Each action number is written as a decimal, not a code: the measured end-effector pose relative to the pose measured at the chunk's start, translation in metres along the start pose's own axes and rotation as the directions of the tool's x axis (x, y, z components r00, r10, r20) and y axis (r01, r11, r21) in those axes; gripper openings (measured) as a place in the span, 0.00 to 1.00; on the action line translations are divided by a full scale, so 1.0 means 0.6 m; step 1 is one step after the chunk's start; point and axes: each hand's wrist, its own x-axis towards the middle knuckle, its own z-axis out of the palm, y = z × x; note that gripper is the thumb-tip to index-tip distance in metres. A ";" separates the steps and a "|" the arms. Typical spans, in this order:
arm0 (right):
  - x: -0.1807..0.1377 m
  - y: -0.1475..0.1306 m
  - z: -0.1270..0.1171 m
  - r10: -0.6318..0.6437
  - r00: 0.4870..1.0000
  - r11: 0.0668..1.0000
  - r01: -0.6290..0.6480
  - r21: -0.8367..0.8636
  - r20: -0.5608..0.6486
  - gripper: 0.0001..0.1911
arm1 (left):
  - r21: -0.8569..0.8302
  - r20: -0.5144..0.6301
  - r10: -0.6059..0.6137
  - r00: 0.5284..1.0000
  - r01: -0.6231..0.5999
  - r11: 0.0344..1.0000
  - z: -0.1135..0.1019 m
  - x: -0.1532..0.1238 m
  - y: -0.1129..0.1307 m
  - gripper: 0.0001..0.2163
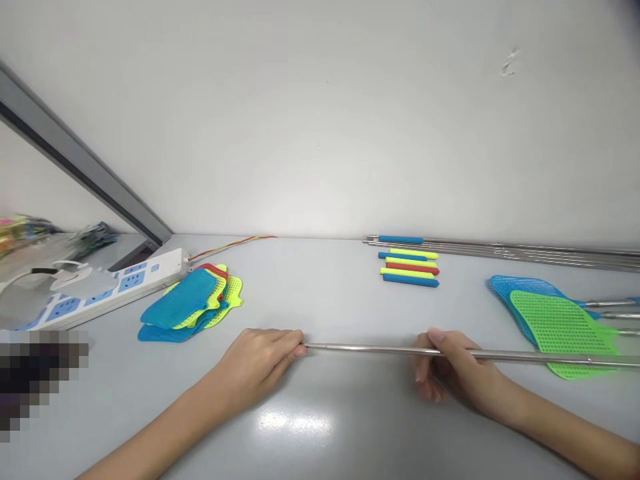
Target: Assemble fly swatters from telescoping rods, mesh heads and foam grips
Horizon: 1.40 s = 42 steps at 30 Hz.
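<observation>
A thin metal rod (370, 349) lies level just above the grey table (320, 427), running from centre to the right edge. My left hand (260, 365) pinches its left tip with closed fingers. My right hand (453, 373) is wrapped round the rod further right. The rod's right part passes over a green swatter head (560, 327), which lies on a blue swatter head (515, 288).
A pile of blue, yellow and red swatter heads (193, 303) lies at the left. Several coloured handle grips (410, 267) and a bundle of metal rods (525, 250) lie by the wall. A white power strip (115, 283) lies far left.
</observation>
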 end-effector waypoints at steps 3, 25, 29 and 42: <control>-0.001 -0.005 0.002 0.024 1.000 1.000 -0.024 -0.018 0.008 0.25 | -0.014 0.007 0.001 1.000 -0.001 1.000 0.001 -0.001 0.002 0.12; -0.003 0.012 -0.004 0.006 0.999 0.999 -0.003 -0.051 0.047 0.25 | -0.095 0.009 0.035 0.999 -0.034 0.995 0.008 -0.001 0.006 0.11; 0.000 0.022 -0.006 0.018 1.000 1.000 -0.017 -0.019 0.021 0.26 | -0.100 -0.001 0.014 1.000 -0.014 0.995 0.007 0.001 0.011 0.12; 0.006 0.012 0.009 0.100 0.987 0.989 -0.085 0.125 -0.123 0.25 | -0.156 0.029 -0.039 0.999 0.043 0.987 -0.016 0.002 0.017 0.13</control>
